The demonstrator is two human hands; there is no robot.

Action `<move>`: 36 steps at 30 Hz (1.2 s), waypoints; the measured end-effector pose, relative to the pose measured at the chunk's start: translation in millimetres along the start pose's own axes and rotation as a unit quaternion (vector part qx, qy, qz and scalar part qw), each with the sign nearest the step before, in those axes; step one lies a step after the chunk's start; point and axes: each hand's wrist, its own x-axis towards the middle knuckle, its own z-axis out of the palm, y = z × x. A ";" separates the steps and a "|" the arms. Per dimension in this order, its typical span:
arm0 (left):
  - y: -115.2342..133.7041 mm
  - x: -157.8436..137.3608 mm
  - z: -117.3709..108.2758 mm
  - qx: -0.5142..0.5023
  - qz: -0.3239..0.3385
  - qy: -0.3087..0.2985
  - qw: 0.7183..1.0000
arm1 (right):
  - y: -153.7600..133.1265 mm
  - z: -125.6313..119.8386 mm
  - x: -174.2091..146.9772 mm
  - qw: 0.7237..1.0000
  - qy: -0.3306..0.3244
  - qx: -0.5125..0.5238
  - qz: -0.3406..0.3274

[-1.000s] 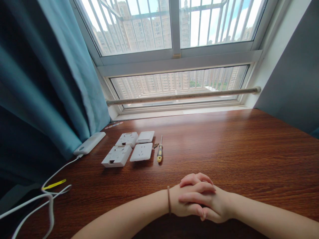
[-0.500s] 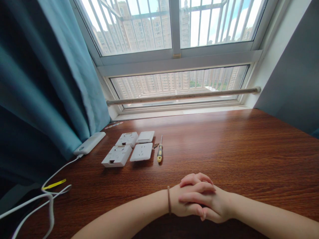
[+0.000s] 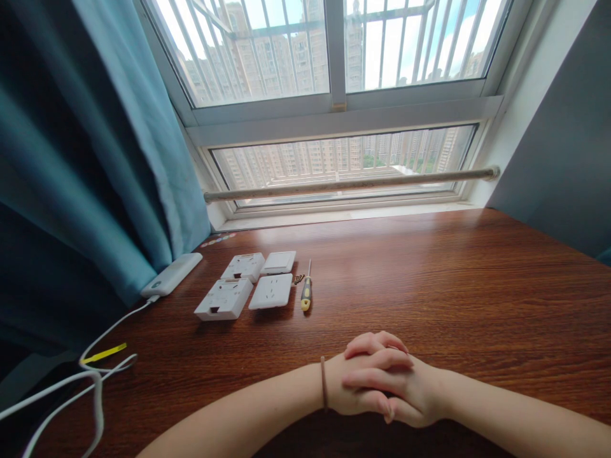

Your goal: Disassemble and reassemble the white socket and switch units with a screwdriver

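Note:
My left hand (image 3: 346, 385), with a brown band at its wrist, is clasped with my right hand (image 3: 422, 391) at the table's near side. Their fingers are interlaced and closed, and no object shows in either. Beyond them to the left lies a screwdriver (image 3: 306, 295) with a black and yellow handle, its shaft pointing to the window. Several small screws (image 3: 299, 279) are beside it. A white socket panel (image 3: 270, 292) and a white switch panel (image 3: 279, 261) lie face up. Left of these sit two white mounting boxes, a nearer one (image 3: 224, 300) and a farther one (image 3: 243, 266).
A white power bank (image 3: 172, 275) with a white cable (image 3: 117, 326) plugged in lies by the blue curtain (image 3: 143, 159). The cable carries a yellow tie (image 3: 105, 353). The brown wooden table (image 3: 453, 286) meets a window with a horizontal rail (image 3: 353, 185).

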 end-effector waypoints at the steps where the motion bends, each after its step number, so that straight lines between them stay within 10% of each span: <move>1: -0.5 -0.2 0.2 0.002 -0.002 -0.003 1.000 | -0.1 0.0 0.0 1.000 -0.001 -0.001 0.001; 29: 8.9 2.9 -2.4 0.046 -0.017 -0.012 0.999 | -3.0 1.1 -3.8 1.000 0.010 0.001 0.018; 36: 27.7 9.1 -25.8 0.164 -0.146 0.142 0.965 | 10.0 5.1 -0.8 0.935 0.290 0.096 0.178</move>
